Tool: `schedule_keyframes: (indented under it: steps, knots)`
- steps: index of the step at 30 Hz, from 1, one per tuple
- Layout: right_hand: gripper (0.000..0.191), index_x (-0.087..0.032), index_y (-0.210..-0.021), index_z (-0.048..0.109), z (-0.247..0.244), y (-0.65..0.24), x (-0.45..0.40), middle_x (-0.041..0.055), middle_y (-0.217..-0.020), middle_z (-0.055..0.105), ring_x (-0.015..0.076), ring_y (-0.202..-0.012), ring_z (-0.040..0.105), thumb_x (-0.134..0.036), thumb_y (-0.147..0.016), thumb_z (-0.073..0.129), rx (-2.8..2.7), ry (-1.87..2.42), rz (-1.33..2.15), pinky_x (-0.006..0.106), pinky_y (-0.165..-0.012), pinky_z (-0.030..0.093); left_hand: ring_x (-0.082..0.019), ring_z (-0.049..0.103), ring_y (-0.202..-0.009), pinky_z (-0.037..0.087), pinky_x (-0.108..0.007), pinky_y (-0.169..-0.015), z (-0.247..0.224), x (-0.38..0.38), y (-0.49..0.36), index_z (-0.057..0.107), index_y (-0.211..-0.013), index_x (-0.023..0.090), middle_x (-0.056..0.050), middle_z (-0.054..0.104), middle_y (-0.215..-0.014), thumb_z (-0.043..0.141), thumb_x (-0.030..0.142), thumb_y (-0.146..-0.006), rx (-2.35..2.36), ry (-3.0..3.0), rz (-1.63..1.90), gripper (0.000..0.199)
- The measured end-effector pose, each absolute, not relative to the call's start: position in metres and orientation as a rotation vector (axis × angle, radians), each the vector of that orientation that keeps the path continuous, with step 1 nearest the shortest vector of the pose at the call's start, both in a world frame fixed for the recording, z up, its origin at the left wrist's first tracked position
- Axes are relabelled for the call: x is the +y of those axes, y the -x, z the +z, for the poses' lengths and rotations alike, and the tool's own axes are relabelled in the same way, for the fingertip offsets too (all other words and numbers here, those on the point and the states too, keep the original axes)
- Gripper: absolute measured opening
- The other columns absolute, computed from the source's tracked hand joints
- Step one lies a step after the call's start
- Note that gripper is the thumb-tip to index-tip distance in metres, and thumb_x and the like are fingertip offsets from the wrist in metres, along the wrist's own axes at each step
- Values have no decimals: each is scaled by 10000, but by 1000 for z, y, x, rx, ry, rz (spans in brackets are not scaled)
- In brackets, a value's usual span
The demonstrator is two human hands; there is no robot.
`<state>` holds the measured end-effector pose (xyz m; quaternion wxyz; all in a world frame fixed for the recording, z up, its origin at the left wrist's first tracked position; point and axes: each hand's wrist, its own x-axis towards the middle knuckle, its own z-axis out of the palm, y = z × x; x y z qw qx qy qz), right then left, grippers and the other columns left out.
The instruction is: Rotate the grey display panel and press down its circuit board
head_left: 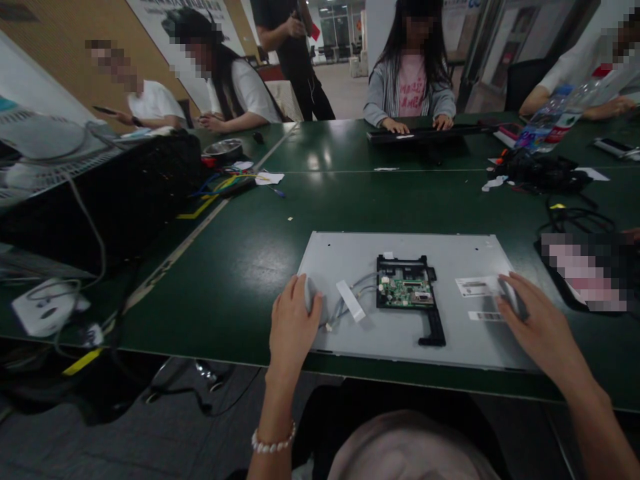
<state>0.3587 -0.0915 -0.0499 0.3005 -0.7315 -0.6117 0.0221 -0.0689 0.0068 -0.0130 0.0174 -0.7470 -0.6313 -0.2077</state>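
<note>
A flat light-grey panel (pixel 340 250), like the back of a screen, lies on the green table before me. On its middle sits a black plastic bracket (pixel 436 327) framing a green circuit board (pixel 405 292). Grey wires (pixel 367 283) run left from the board, partly under a strip of white tape (pixel 351 301). My left hand (pixel 293 323) curls around a smooth grey rounded piece (pixel 310 299) at the panel's left edge. Over the right side, my right hand (pixel 537 323) grips a similar grey rounded piece (pixel 513 297), beside a white label (pixel 473 287). What these pieces are, I cannot tell.
A black case (pixel 125 193) and a white plastic device (pixel 47 307) are on the left. A phone-like object (pixel 585 273) and black cables (pixel 580 217) lie to the right. Plastic bottles (pixel 560 123) stand farther back. Across the table, a person touches a dark keyboard-like object (pixel 420 133).
</note>
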Motion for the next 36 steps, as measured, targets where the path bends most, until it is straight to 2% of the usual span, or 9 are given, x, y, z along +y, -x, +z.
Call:
schedule_keyframes:
  steps: [11, 17, 23, 29, 36]
  knots:
    - [508, -181, -1337, 513, -49, -352, -83, 153, -1434, 500, 336, -1361, 428, -477, -933, 434, -1674, 1952, 49, 538, -1110, 356, -326, 511, -1262, 397, -511, -1056, -10, 14, 68, 502, -1315, 119, -200, 524, -1373, 444, 356, -956, -1978, 2287, -679, 434]
    - [534, -178, -1351, 498, -53, -355, -76, 165, -1411, 509, 358, -1345, 432, -503, -933, 422, -1730, 1892, 9, 579, -1078, 373, -333, 502, -1280, 399, -519, -1064, -4, 18, 68, 502, -1305, 134, -187, 546, -1354, 443, 353, -955, -1966, 2288, -727, 418]
    - [532, -173, -1350, 496, -56, -358, -73, 166, -1413, 510, 342, -1354, 420, -502, -942, 410, -1751, 1911, -3, 567, -1080, 375, -301, 433, -1357, 355, -519, -1117, 4, 16, 62, 520, -1302, 150, -167, 521, -1397, 457, 273, -952, -1838, 2268, -919, 376]
    - [535, -159, -1343, 504, -54, -353, -76, 167, -1403, 523, 340, -1339, 437, -502, -945, 400, -1761, 1917, -9, 557, -1087, 373, -225, 580, -1198, 456, -432, -1060, 9, 3, 28, 612, -1178, 188, -100, 638, -1255, 453, 181, -940, -1591, 2651, -1008, 286]
    - [493, -185, -1343, 515, -42, -344, -86, 148, -1420, 525, 317, -1356, 443, -464, -951, 410, -1685, 1906, -35, 533, -1103, 374, -227, 593, -1170, 475, -426, -1035, 7, -8, 22, 599, -1211, 183, -97, 651, -1226, 449, 114, -902, -1714, 2633, -1053, 350]
